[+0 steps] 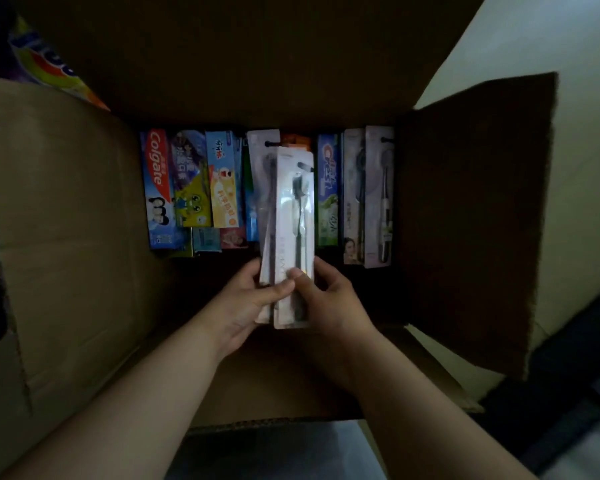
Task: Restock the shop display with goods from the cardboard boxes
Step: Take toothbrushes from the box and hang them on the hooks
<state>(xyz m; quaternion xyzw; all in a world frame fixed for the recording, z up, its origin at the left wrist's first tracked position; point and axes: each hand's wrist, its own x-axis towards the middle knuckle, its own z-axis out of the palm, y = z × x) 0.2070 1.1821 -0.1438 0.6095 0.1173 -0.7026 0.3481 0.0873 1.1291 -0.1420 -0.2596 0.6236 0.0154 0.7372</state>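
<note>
Cardboard box (pixel 66 237) open below me, toothpaste boxes (pixel 187 188) at 10 o'clock. My left hand (pixel 246 299) and right hand (pixel 326 299) both pinch the toothbrush packs (pixel 288 216) at their bottom end, dead centre, over the box. Light, stiff, prob slick plastic; I'd grip the card edges, not the blister.

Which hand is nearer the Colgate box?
Left. The left hand grips the toothbrush packs just right of the Colgate box; the right hand holds them from the far side.
</note>
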